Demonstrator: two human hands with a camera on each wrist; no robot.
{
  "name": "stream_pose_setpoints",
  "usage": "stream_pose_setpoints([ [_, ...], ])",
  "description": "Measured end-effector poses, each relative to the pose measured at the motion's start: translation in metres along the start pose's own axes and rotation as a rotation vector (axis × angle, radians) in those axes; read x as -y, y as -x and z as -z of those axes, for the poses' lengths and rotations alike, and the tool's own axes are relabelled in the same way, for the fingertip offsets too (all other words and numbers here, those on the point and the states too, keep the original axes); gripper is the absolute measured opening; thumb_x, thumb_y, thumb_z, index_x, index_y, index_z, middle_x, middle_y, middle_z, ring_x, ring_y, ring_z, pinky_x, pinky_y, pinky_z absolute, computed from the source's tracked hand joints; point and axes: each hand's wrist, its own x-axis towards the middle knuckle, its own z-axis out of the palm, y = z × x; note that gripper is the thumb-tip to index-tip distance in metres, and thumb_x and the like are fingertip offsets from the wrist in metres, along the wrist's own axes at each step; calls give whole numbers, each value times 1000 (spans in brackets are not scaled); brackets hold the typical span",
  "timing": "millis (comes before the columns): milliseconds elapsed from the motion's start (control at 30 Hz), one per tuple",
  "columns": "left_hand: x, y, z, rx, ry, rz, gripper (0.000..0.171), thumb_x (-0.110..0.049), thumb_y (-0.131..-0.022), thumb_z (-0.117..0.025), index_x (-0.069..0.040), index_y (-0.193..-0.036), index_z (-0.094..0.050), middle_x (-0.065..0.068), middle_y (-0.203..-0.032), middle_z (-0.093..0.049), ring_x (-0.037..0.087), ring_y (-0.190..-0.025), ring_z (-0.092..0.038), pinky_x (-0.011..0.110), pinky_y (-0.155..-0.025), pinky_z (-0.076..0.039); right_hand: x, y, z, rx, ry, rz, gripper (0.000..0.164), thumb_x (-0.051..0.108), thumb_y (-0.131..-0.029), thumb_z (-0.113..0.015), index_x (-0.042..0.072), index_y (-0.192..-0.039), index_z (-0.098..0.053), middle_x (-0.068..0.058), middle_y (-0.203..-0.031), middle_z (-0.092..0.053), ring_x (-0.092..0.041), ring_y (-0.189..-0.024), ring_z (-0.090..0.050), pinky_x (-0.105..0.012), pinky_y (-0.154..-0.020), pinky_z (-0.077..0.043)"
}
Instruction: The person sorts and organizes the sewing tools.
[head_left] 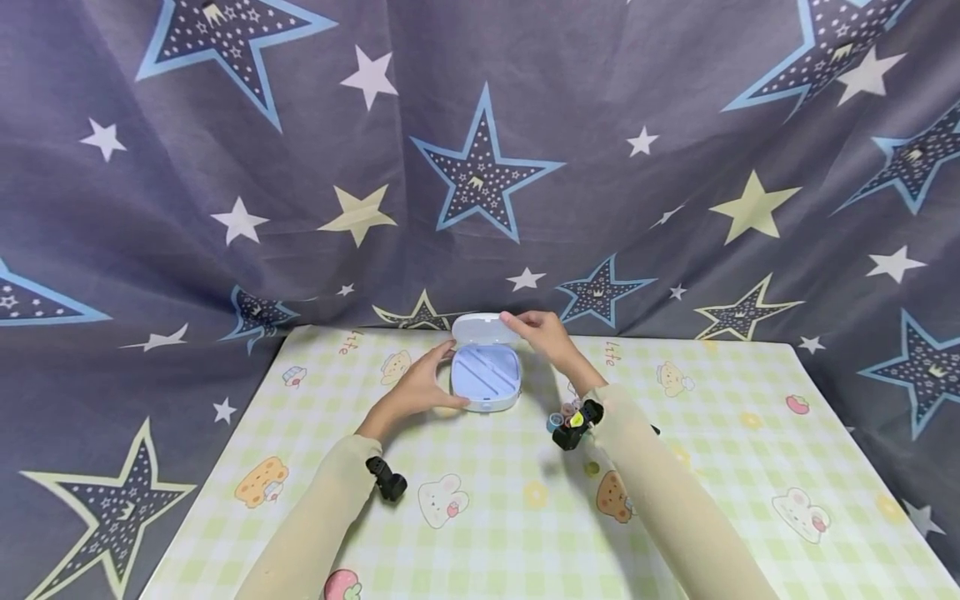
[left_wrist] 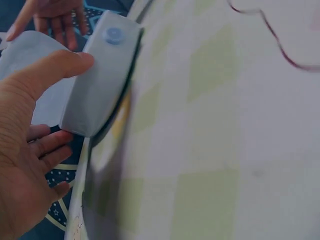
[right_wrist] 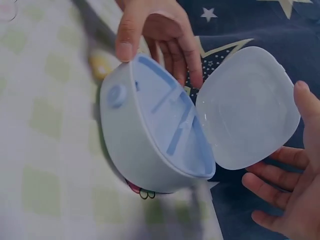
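Note:
A light blue storage box stands on the table near its back edge, with a round button on its front. Its translucent lid is raised and tilted back, so the diagonal dividers inside show. My left hand holds the box at its left side, the thumb at the front rim and the fingers around towards the back. With my right hand I hold the lid by its right edge, thumb on the inner face and fingers behind.
Beside my right wrist lie several small round pieces, a blue one among them, partly hidden by the wrist camera. A checked cloth with printed animals covers the table. A dark curtain with stars hangs right behind the back edge.

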Motion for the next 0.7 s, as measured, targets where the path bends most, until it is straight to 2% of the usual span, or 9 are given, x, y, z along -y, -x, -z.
stream_pose_setpoints([
  [67, 1, -1, 1, 9, 14, -9, 112, -38, -55, -89, -11, -146, -30, 7, -138, -48, 25, -131, -40, 44, -112, -27, -1, -3, 1, -9, -54, -41, 64, 66, -79, -57, 7, -101, -70, -12, -102, -68, -30, -98, -61, -41, -89, -47],
  [133, 2, -2, 2, 8, -27, -22, 107, -39, -55, -89, -13, -144, -34, 6, -137, -47, 24, -130, -40, 44, -111, -28, -3, -4, 2, -9, -89, -70, 66, 66, -80, -57, 5, -102, -69, -16, -103, -67, -35, -102, -60, -44, -94, -44],
  [267, 1, -3, 4, 1, -227, -65, 104, -51, -54, -84, -16, -141, -40, 4, -137, -46, 24, -130, -38, 46, -110, -27, -5, -6, 3, 0, -142, -103, 68, 63, -82, -56, 0, -106, -67, -24, -107, -65, -40, -105, -58, -45, -102, -39],
  [433, -1, -5, 5, 1, -460, -126, 108, -66, -53, -75, -16, -142, -39, 5, -138, -45, 27, -131, -36, 48, -111, -24, -5, -6, 4, 5, -155, -106, 71, 63, -82, -56, -2, -110, -65, -24, -108, -64, -41, -104, -60, -44, -102, -39],
  [567, -3, -8, 7, -12, -581, -174, 107, -72, -53, -70, -15, -140, -43, 5, -137, -46, 28, -130, -38, 53, -110, -23, -6, -8, 4, 11, -139, -97, 72, 63, -83, -54, -3, -111, -64, -24, -107, -64, -40, -103, -60, -43, -101, -41],
  [700, -6, -9, 10, 0, -617, -177, 105, -74, -54, -67, -15, -139, -45, 5, -139, -45, 27, -132, -37, 56, -110, -21, -6, -10, 6, 11, -124, -101, 71, 63, -84, -53, -3, -108, -65, -23, -105, -65, -34, -96, -63, -42, -100, -41],
])
